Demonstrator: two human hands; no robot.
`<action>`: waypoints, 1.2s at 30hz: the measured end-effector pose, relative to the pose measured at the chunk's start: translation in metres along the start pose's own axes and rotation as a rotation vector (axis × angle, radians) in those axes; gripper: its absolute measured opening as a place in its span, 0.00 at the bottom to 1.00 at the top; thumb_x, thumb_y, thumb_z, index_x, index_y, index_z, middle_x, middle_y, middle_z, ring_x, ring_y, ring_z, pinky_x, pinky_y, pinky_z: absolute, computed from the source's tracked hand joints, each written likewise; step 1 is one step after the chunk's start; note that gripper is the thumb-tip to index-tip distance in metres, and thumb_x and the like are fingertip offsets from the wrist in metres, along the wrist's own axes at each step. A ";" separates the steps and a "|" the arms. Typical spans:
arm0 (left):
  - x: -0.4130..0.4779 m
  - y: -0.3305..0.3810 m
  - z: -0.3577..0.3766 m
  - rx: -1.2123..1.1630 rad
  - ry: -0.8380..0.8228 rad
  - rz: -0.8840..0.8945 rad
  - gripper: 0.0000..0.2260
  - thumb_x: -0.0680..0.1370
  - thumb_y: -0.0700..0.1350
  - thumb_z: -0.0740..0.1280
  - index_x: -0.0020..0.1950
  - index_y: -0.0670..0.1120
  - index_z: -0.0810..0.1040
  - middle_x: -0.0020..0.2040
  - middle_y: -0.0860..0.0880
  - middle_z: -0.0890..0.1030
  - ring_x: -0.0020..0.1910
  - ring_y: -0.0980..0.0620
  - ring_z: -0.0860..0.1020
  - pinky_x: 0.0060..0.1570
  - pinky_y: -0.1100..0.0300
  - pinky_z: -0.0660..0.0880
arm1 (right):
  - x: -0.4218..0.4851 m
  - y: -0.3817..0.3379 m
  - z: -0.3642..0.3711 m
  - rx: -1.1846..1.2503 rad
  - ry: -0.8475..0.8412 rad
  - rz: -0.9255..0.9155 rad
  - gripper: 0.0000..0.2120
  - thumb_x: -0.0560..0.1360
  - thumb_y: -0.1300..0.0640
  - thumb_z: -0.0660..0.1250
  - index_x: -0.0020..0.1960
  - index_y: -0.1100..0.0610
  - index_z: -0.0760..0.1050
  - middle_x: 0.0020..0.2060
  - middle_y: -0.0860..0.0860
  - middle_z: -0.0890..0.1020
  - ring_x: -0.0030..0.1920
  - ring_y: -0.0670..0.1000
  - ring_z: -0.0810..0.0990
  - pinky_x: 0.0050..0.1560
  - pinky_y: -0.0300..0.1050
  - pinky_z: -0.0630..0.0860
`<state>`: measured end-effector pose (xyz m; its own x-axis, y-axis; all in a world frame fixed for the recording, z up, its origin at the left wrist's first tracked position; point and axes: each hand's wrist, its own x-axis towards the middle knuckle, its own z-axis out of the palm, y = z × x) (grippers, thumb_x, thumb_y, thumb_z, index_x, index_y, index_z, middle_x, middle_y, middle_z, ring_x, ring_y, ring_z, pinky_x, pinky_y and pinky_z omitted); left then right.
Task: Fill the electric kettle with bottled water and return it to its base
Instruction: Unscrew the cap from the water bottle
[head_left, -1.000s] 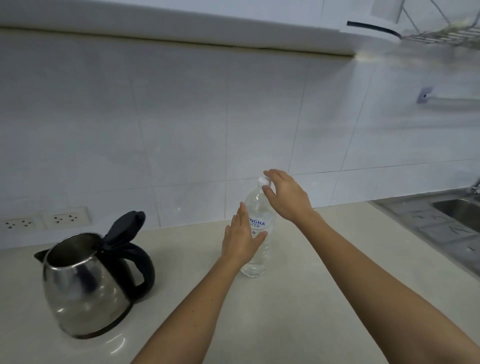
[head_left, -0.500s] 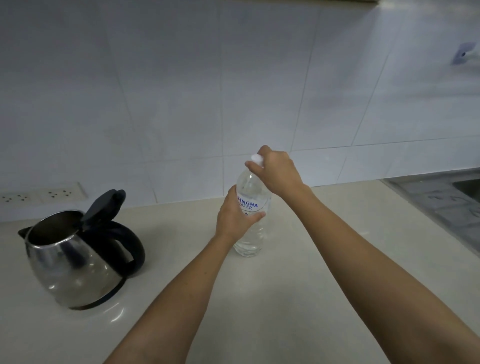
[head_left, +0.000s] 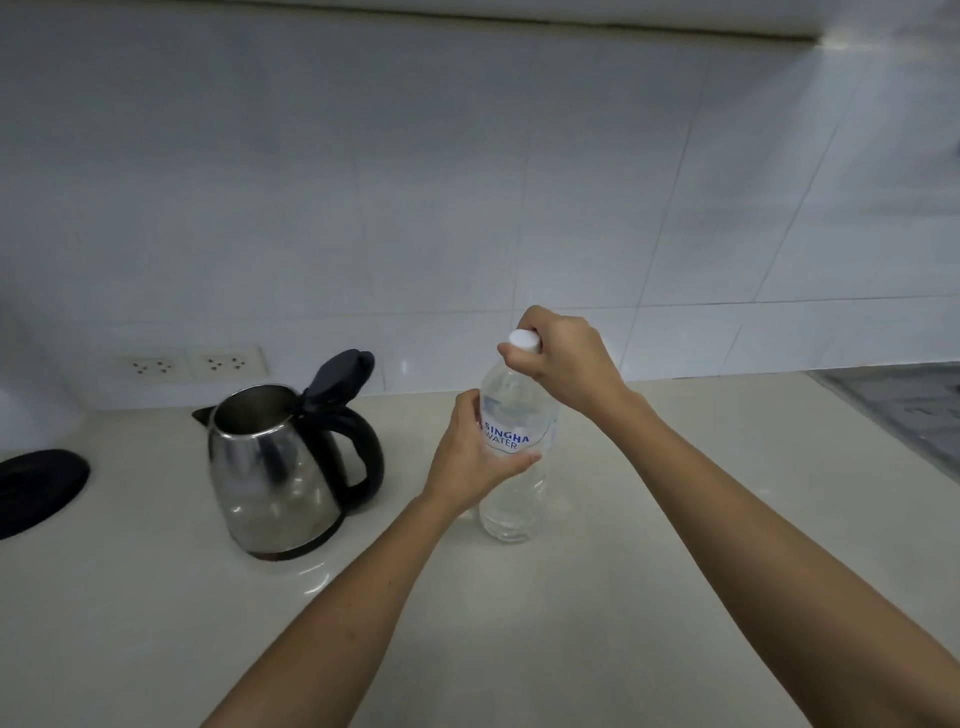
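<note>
I see the water bottle (head_left: 511, 467) standing upright on the counter (head_left: 571, 597), just right of the kettle (head_left: 275, 467). My left hand (head_left: 470, 462) is wrapped around the bottle's labelled middle; my right hand (head_left: 569, 358) is closed on its white cap (head_left: 524, 340). The kettle's lid (head_left: 340, 374) stands open, and its black base (head_left: 39, 488) lies well left of the kettle.

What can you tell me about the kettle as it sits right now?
The kettle is a rounded, shiny steel-looking jug with a black handle on its right and a black hinged lid flipped up, leaving the mouth open. It stands upright on the pale countertop, off its black base, which lies apart to its left. Neither hand touches it. Whether it holds any water cannot be told.
</note>
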<state>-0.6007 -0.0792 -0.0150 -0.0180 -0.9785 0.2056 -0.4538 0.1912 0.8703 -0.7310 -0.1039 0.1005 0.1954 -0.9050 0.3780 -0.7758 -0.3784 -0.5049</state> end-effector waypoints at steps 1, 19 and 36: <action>-0.008 -0.003 -0.012 -0.018 -0.036 -0.016 0.37 0.63 0.56 0.78 0.62 0.57 0.58 0.58 0.57 0.74 0.54 0.57 0.77 0.48 0.63 0.76 | -0.005 -0.012 0.004 0.010 -0.008 -0.001 0.11 0.74 0.49 0.67 0.44 0.56 0.71 0.36 0.50 0.76 0.37 0.52 0.74 0.32 0.37 0.66; -0.129 -0.073 -0.165 -0.059 0.095 -0.005 0.39 0.59 0.55 0.81 0.62 0.63 0.62 0.58 0.60 0.75 0.57 0.59 0.76 0.55 0.63 0.75 | -0.066 -0.177 0.086 0.082 -0.165 -0.097 0.11 0.73 0.48 0.69 0.37 0.49 0.69 0.33 0.44 0.73 0.36 0.49 0.72 0.32 0.39 0.64; -0.141 -0.101 -0.154 -0.206 0.072 -0.120 0.40 0.60 0.52 0.82 0.67 0.57 0.66 0.60 0.61 0.77 0.60 0.64 0.75 0.62 0.61 0.72 | -0.039 -0.205 0.066 -0.176 -0.529 -0.180 0.15 0.75 0.45 0.64 0.41 0.56 0.65 0.34 0.50 0.72 0.35 0.53 0.68 0.34 0.46 0.64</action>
<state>-0.4146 0.0511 -0.0630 0.0916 -0.9885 0.1200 -0.2580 0.0929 0.9617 -0.5403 -0.0039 0.1377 0.5712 -0.8207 -0.0161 -0.7818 -0.5379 -0.3154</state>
